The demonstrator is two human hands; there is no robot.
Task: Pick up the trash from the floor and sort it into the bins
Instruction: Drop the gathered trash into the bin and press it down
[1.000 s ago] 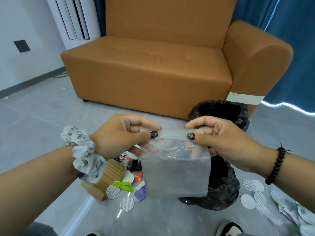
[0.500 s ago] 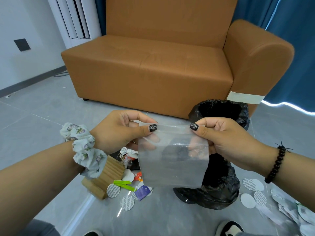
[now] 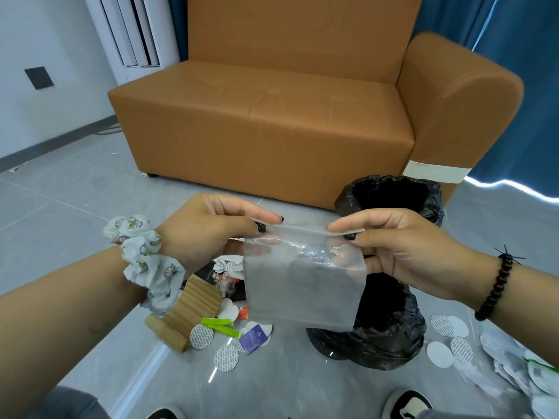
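Clear bag (image 3: 302,285) held in air, hanging from top edge. Left hand (image 3: 208,237) pinching top-left corner, thumb against forefinger. Right hand (image 3: 402,249) pinching top-right corner same way. Black-lined bin (image 3: 390,337) just behind and below right grip, second bin (image 3: 390,195) beyond it. Floor litter below left grip: cardboard (image 3: 187,309), white discs (image 3: 226,357), green strip (image 3: 222,325). Sofa (image 3: 272,116) well beyond both hands.

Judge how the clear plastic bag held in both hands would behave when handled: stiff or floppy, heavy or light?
Probably floppy: the bag hangs from its top edge, pinched by the left hand and right hand, and wrinkles near the top. Likely very light, as it is thin and see-through. Its glossy film may be slippery.
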